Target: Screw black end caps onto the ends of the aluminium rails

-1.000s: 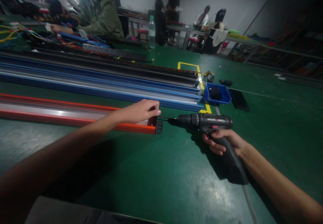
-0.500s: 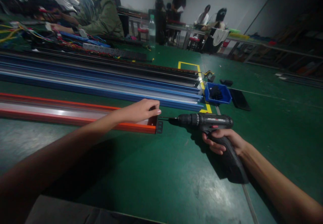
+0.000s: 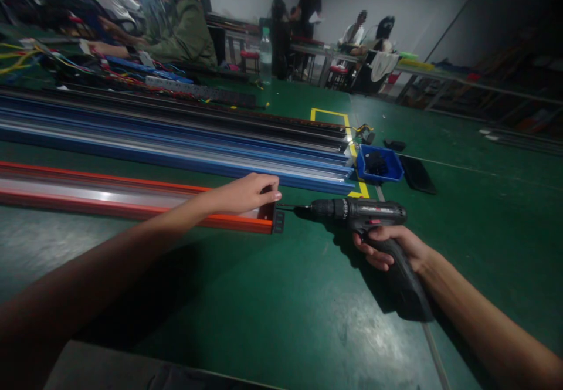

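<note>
A long orange metal channel [image 3: 237,221] lies along the green table, with a black end cap [image 3: 278,222] at its right end. My left hand [image 3: 250,193] rests over that end, thumb and bent fingers closed on the cap's upper part; the fingertips are partly hidden. In my right hand [image 3: 391,246] is a black cordless drill [image 3: 373,211], held by its pistol grip and pointing left. Its long thin bit [image 3: 290,206] reaches the end cap just below my left thumb. Whether the tip sits in a screw is too small to tell.
Beyond the orange channel lie several blue and black channels [image 3: 176,149]. A blue bin [image 3: 380,164] of dark parts and a flat black object [image 3: 417,174] are at their right. Wiring [image 3: 167,85] and a bottle [image 3: 265,56] stand farther back, near a seated person in a green jacket [image 3: 185,26].
</note>
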Demonstrator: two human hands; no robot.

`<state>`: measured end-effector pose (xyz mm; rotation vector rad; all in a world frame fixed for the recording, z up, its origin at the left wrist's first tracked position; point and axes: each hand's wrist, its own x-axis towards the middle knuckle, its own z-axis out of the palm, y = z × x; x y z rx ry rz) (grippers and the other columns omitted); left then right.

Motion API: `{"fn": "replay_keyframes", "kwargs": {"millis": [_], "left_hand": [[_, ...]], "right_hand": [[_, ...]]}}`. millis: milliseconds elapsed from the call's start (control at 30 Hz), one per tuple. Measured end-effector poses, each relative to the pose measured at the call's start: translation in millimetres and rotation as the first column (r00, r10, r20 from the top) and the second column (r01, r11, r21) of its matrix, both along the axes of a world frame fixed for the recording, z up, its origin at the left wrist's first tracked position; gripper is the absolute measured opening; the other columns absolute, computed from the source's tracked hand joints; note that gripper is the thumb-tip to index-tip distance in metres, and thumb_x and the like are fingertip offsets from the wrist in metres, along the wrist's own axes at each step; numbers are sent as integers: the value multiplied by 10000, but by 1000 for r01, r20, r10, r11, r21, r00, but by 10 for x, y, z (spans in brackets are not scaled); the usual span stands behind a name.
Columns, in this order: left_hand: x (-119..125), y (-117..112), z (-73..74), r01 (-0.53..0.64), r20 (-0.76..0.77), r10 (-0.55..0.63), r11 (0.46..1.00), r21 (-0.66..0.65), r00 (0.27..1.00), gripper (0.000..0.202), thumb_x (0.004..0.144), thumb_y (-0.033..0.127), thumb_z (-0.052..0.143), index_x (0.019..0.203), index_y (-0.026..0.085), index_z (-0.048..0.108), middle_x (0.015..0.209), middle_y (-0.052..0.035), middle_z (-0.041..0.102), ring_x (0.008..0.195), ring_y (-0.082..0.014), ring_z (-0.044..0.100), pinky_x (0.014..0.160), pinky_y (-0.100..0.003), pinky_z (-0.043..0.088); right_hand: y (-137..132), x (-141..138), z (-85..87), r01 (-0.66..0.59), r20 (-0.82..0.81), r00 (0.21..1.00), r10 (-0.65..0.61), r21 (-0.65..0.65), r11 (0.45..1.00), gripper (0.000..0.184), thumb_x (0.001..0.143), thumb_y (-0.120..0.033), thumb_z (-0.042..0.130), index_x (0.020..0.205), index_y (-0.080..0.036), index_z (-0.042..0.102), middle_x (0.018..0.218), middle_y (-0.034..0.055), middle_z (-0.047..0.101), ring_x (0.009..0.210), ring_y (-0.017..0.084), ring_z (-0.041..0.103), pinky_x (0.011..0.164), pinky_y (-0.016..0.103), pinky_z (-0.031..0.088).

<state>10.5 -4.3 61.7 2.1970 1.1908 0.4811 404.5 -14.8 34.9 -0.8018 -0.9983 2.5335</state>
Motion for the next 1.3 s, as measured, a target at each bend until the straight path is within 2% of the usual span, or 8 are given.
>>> {"fn": "replay_keyframes", "kwargs": {"millis": [333,733,1067,1300], "left_hand": [[2,3,-2,0,-11,0,1000,21,1000,318,998,443,515,821,181,555,794,1,601,730,-139,515,678,-283,346],[-2,2,-2,-2,-2,2,1000,-1,1000,314,1005,443,515,838,181,561,825,-7,639,743,-139,540,685,-279,358],[3,5,-4,-5,-11,5,1000,4,1000,322,996,454,514,838,178,564,779,0,606,702,-133,503,655,-277,338],[8,-4,9,-7,-10,7,1000,-5,1000,315,995,443,515,832,178,564,805,-8,629,732,-142,538,677,-279,358]], "right_hand": [[14,15,-19,14,1,1000,-14,-14,1000,215,862,-187,662,973,-26,751,740,52,666,421,40,497,486,202,535],[9,26,-16,5,-24,1000,-5,-29,1000,213,874,-184,655,969,-22,753,744,51,668,431,42,512,497,204,546],[11,13,-11,2,-13,1000,-2,-25,1000,252,865,-184,644,1028,-30,758,768,58,682,424,39,510,496,199,534],[-2,-8,11,8,-16,1000,-8,-10,1000,253,864,-198,658,1025,-31,758,759,54,674,426,35,496,489,192,526]]}}
